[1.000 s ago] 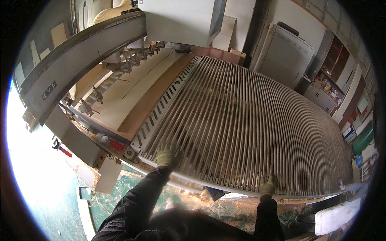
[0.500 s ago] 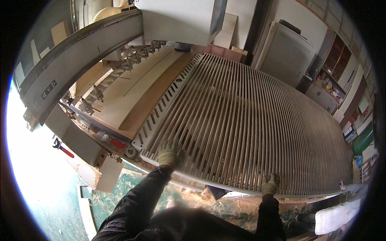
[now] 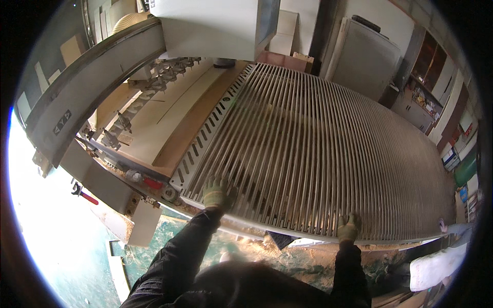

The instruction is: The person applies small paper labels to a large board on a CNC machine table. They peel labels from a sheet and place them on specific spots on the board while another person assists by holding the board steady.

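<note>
A broad slatted panel (image 3: 308, 154) lies on the machine bed (image 3: 197, 122).

Includes one slatted panel (image 3: 380, 169) with slats (image 3: 287, 128) too many to count, two work gloves (image 3: 214, 194) (image 3: 349, 228), one ribbed hose (image 3: 129, 22), one red-handled wrench (image 3: 90, 198), one co-worker (image 3: 436, 269).

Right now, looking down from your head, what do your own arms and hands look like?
Both arms are in long, dark, nearly black sleeves. The left hand and right hand wear dull yellow-green gloves. Any markings are too small to make out.
</note>
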### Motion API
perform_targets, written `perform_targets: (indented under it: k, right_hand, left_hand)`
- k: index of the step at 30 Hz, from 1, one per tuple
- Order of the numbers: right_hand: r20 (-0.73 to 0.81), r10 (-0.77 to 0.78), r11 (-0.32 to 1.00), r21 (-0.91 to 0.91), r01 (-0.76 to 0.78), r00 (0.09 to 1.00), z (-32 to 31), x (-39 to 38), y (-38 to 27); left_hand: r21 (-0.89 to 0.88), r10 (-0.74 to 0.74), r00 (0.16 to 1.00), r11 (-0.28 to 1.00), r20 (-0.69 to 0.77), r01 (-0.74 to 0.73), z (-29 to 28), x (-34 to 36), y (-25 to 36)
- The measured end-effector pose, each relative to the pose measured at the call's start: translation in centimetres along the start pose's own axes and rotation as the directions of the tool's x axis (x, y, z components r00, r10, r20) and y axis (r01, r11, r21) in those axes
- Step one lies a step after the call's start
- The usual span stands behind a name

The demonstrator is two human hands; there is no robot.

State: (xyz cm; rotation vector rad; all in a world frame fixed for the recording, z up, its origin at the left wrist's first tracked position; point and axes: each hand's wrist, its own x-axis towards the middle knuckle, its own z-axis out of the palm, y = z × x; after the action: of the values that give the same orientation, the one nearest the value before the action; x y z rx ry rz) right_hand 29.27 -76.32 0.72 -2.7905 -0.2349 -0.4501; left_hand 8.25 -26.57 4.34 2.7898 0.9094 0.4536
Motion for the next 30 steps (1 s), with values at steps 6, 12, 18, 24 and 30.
perform_targets:
  k: [6, 12, 18, 24, 30]
  right_hand:
    - [0.032, 0.051, 0.997, -0.057, -0.049, 0.998, 0.2, 0.2, 0.0]
    - [-0.023, -0.056, 0.997, -0.049, 0.055, 0.998, -1.1, 0.3, -0.1]
    - [-0.033, -0.017, 0.999, -0.039, 0.016, 0.999, -0.5, 0.5, -0.1]
    - [-0.009, -0.009, 0.999, -0.036, 0.009, 1.0, 0.3, 0.4, 0.9]
    - [0.006, -0.004, 0.996, -0.091, 0.005, 1.0, -0.2, 0.4, 0.6]
  left_hand:
    - [0.046, 0.036, 0.998, 0.998, -0.06, -0.033, 0.5, -0.1, -0.2]
    - [0.047, -0.054, 0.98, 0.998, 0.193, 0.046, -0.8, 0.4, 0.6]
    - [0.032, -0.017, 0.997, 0.999, 0.081, 0.015, -0.1, 0.3, 0.7]
    - [0.03, 0.024, 1.0, 0.999, 0.017, -0.024, 0.8, 0.4, 0.4]
    - [0.049, 0.034, 0.999, 0.998, 0.007, -0.035, 1.0, 0.4, 0.5]
